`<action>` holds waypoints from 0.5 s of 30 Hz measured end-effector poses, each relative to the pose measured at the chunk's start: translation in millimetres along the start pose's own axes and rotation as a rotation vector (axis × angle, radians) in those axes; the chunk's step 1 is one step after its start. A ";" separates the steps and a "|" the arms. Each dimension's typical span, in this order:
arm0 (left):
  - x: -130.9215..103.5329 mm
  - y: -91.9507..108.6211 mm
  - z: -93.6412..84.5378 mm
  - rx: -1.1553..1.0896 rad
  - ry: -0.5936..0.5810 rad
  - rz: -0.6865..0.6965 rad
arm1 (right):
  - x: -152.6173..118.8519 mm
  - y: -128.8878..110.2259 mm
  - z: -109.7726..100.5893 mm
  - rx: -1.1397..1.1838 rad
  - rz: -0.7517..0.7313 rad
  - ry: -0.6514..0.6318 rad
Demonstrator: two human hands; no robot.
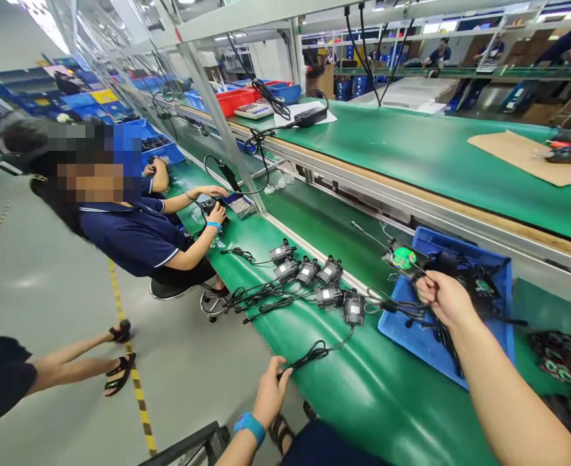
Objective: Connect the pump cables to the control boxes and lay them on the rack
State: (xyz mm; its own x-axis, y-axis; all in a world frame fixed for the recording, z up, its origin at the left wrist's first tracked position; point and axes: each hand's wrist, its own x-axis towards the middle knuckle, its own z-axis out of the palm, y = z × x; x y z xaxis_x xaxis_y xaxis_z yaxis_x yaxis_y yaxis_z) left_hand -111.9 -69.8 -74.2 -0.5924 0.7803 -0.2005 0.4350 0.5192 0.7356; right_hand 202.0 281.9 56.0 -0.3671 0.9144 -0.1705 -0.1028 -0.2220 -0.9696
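Work under way at the green tabletop [363, 382], centre and lower right of the frame; judged partway through. Six black housings [354, 307] lie grouped near the middle of the frame, white labels visible on several, most of their leads [260, 296] trailing toward the left edge of the tabletop; these look assembled from the outside, though inner condition and any checks cannot be read. The left hand [269, 391], lower centre, has its fingers closed on a black cable [314, 351], whose looped bundle runs up to the nearest housing at the right end of the group; judged to be the piece in hand, its lead not yet laid alongside the others. The right hand [443, 299] is over the blue bin [406, 342], right of centre, fingers curled in beside dark cables; cannot tell whether it grips any of them. A bright green round piece [404, 257] sits just beyond its fingertips, identity unclear. The bin holds more black parts [479, 275] and cabling, so a share of the batch appears left to handle; count not possible, contents overlap and the forearm covers some. A tangle of dark parts [561, 356] with red and green bits lies at the right edge, their role undetermined.
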 end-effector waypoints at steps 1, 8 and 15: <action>-3.9 4.1 -9.3 -0.081 0.016 0.010 | -31.1 0.1 -8.3 0.079 0.057 -0.068; -10.5 16.5 -84.6 -0.339 -0.013 -0.063 | -190.4 74.9 -10.1 0.000 0.371 -0.165; -6.1 33.7 -120.8 -0.313 -0.173 -0.027 | -230.4 127.4 10.0 -0.530 0.523 -0.071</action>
State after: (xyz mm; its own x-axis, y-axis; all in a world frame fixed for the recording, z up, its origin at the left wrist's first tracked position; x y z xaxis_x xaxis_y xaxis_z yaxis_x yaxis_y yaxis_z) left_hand -175.5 -99.2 29.9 -0.4655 0.8292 -0.3093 0.1765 0.4295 0.8857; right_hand 264.3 39.6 -26.4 -0.3063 0.7066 -0.6379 0.5542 -0.4124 -0.7230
